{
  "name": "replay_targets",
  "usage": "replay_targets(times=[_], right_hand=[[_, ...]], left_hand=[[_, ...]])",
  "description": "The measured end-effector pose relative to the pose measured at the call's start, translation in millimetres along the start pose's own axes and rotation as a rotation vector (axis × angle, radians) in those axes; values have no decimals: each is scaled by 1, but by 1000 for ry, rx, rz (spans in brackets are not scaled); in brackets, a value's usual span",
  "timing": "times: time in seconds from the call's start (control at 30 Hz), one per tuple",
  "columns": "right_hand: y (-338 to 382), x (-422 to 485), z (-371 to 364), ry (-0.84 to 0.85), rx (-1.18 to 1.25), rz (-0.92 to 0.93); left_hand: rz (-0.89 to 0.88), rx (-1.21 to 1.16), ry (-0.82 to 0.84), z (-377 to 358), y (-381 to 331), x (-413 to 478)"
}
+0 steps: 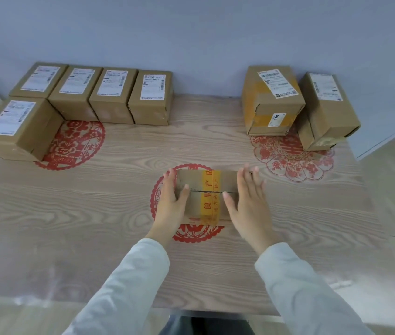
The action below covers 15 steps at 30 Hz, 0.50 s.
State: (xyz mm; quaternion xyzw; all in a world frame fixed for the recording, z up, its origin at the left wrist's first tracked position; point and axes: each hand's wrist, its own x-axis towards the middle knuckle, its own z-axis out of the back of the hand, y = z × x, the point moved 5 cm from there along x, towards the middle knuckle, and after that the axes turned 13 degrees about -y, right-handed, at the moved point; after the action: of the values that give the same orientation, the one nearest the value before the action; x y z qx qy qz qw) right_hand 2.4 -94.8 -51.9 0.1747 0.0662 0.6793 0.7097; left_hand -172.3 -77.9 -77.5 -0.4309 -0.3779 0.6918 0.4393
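small box (206,194): matt brown cardboard, a little scuffed, crossed by a glossy yellow tape strip (212,197)
table (95,213): pale wood-grain top under a thin clear film with a faint sheen
red cut-outs (75,143): flat, matt, paper-like
stacked boxes (111,97): matt cardboard with smooth white paper labels
sleeves (128,286): soft pale cloth
wall (191,32): smooth, matt

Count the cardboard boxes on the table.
8. Four labelled boxes in a row far left, a fifth before its left end, two far right, and the yellow-taped box between left hand and right hand. None seems hidden.
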Motion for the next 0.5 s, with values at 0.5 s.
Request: replay_targets(times=[0.5], right_hand=[[10, 22, -42, -14, -95, 236]], left_hand=[[-17, -74, -50, -10, 3, 9]])
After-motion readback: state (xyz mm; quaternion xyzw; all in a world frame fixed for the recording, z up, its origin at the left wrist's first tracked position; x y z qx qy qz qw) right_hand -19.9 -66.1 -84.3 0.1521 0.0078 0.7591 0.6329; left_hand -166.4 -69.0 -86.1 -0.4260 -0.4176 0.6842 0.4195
